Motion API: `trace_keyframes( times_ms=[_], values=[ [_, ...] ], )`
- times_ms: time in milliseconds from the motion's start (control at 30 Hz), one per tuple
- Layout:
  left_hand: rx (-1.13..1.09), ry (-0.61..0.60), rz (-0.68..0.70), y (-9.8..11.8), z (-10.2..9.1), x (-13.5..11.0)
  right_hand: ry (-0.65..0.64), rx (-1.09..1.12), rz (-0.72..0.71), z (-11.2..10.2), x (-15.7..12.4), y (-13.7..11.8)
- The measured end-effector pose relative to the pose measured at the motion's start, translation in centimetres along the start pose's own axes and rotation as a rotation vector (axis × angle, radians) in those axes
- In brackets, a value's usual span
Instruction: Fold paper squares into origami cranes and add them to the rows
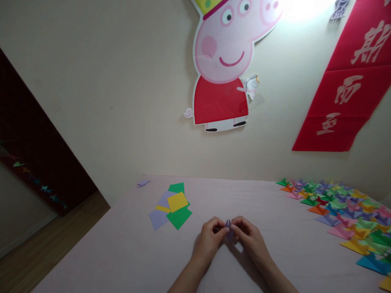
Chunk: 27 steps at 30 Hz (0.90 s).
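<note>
Between my two hands, above the front middle of the table, is a small folded piece of purple paper (229,232) with two narrow points at its top. My left hand (211,236) pinches its left side between thumb and fingers. From the other side my right hand (247,234) grips it the same way. Fingers cover much of the paper, so its full shape is hidden. To the left lie loose square sheets: a yellow sheet (177,202) on top, with green sheets (179,218) and purple sheets (158,219) around and under it.
Rows of folded paper cranes (339,219) in many colours cover the table's right side. One purple folded piece (143,184) lies at the far left corner. Behind the pale table (122,252) rises a wall with a cartoon pig cutout (221,99) and a red banner (339,101).
</note>
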<state>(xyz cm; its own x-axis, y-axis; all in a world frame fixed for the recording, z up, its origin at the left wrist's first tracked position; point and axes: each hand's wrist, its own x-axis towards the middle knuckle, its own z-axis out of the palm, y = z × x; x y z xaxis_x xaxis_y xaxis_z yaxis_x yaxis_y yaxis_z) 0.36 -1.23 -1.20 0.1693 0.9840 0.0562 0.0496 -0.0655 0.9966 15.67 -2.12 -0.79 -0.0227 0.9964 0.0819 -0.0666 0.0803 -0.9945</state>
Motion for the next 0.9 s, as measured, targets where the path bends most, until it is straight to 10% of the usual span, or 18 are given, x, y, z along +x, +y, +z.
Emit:
trace_keyframes(
  times_ms=[900],
  values=[
    [0.079,-0.027,0.014,-0.11,0.44,-0.62,-0.020,-0.024,-0.083,0.22,0.05,0.20]
  ],
)
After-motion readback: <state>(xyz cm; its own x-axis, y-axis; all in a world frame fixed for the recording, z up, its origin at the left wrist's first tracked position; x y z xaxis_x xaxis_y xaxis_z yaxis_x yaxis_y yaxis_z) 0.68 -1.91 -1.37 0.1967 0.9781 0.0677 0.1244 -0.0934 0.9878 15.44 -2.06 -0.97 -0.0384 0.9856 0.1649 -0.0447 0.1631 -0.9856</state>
